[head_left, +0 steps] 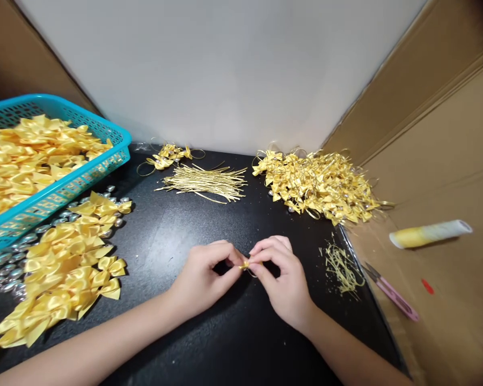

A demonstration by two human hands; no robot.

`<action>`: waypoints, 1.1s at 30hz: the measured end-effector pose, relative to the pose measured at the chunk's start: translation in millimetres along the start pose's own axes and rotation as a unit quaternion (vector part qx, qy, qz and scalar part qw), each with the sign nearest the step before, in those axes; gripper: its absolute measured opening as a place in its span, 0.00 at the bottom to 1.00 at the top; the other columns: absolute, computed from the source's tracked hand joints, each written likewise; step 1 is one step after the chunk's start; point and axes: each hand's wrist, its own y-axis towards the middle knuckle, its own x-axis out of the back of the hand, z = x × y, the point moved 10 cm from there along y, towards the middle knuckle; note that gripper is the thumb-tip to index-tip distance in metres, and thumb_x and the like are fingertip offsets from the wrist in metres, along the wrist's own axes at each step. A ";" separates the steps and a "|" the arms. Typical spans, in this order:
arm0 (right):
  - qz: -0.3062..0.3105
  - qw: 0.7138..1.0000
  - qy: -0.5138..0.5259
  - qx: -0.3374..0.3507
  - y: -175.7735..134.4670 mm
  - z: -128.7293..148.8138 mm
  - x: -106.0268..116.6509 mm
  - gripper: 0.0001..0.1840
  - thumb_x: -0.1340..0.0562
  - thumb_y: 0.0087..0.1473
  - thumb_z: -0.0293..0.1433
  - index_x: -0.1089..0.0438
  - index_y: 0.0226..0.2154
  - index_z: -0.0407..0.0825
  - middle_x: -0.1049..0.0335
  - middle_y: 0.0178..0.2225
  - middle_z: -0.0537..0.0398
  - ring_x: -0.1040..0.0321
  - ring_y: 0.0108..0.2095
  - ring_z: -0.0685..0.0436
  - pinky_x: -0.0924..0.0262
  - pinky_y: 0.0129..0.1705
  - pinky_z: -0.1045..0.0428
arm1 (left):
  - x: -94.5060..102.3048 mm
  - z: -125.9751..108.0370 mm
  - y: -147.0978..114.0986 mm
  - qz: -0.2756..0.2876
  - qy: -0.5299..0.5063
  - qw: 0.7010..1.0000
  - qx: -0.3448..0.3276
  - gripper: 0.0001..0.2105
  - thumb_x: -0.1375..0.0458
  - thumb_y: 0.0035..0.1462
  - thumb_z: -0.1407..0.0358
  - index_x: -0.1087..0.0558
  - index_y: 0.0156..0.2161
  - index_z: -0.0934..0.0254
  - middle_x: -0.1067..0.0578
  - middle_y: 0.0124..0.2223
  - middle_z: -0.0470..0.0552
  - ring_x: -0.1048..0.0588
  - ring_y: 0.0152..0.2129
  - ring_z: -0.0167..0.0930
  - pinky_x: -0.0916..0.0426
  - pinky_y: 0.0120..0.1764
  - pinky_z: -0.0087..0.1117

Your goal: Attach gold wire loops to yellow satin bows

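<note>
My left hand (209, 271) and my right hand (284, 279) meet over the black table, fingertips pinched together. Between them is a small yellow ribbon bow (244, 265), mostly covered by the fingers, with a thin gold loop showing just below it. Left of my hands lies a pile of yellow satin bows (72, 262). Behind them is a bundle of straight gold ties (207, 182). At the back right a heap of yellow bows with gold loops and silvery beads (317, 185) spreads to the table's edge.
A turquoise basket (123, 140) full of yellow bows stands at the left, with shiny silver beads (8, 271) before it. A few looped bows (169, 156) lie at the back. To the right are gold clippings (342, 268), pink-handled snips (398, 297) and a yellow-white tube (430, 234) on cardboard.
</note>
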 end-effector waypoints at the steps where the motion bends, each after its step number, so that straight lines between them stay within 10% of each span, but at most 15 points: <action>1: -0.012 1.000 0.027 0.006 -0.1 1.4 4.7 0.06 0.37 0.54 0.26 0.27 0.27 0.51 0.26 0.31 0.54 0.33 0.37 0.44 0.37 0.42 0.46 | 0.9 2.9 1.1 0.000 -0.005 1.000 0.009 0.07 0.42 0.55 0.70 0.30 0.26 0.63 0.21 0.29 0.49 0.23 0.28 0.30 0.32 0.34 0.28; 8: -0.088 0.970 0.186 -0.132 10.5 -24.2 34.5 0.09 0.33 0.50 0.38 0.28 0.27 0.50 0.22 0.28 0.53 0.25 0.30 0.45 0.31 0.31 0.51 | -2.3 28.8 7.2 0.027 -0.020 0.996 0.082 0.04 0.43 0.54 0.69 0.28 0.29 0.65 0.24 0.27 0.47 0.28 0.24 0.27 0.34 0.29 0.26; 23: 0.095 0.869 0.346 -0.340 16.1 -26.6 -14.0 0.16 0.25 0.34 0.29 0.24 0.31 0.45 0.22 0.28 0.55 0.25 0.27 0.53 0.30 0.33 0.59 | 0.9 37.2 10.8 0.006 -0.091 0.989 0.114 0.07 0.41 0.53 0.66 0.22 0.32 0.67 0.19 0.33 0.53 0.23 0.30 0.31 0.30 0.35 0.29; 33: -0.041 0.888 0.377 -0.259 54.1 -6.4 23.2 0.14 0.24 0.32 0.30 0.23 0.27 0.51 0.23 0.28 0.60 0.27 0.28 0.55 0.31 0.33 0.61 | -3.3 43.4 10.1 0.009 -0.147 0.975 0.164 0.07 0.40 0.52 0.65 0.23 0.32 0.68 0.19 0.34 0.55 0.23 0.30 0.32 0.30 0.36 0.31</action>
